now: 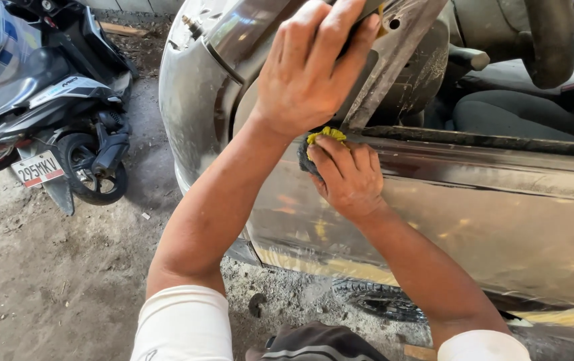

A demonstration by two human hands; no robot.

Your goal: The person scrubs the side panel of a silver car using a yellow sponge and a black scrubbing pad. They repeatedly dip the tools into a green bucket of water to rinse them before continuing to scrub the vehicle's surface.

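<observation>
My left hand (304, 73) grips the upper edge of a car's door frame (397, 53), fingers curled over the metal. Just below it, my right hand (348, 179) presses a small yellow and dark pad (325, 135) against the top front corner of the bare, shiny metal door panel (501, 220). Most of the pad is hidden under my fingers. Both arms reach up from the bottom of the view in white sleeves.
The car's dusty grey front fender (190, 100) curves away to the left. Through the window opening I see a dark seat (521, 113). A tyre (377, 301) lies on the dirt under the door. A parked motor scooter (46, 100) stands at the left.
</observation>
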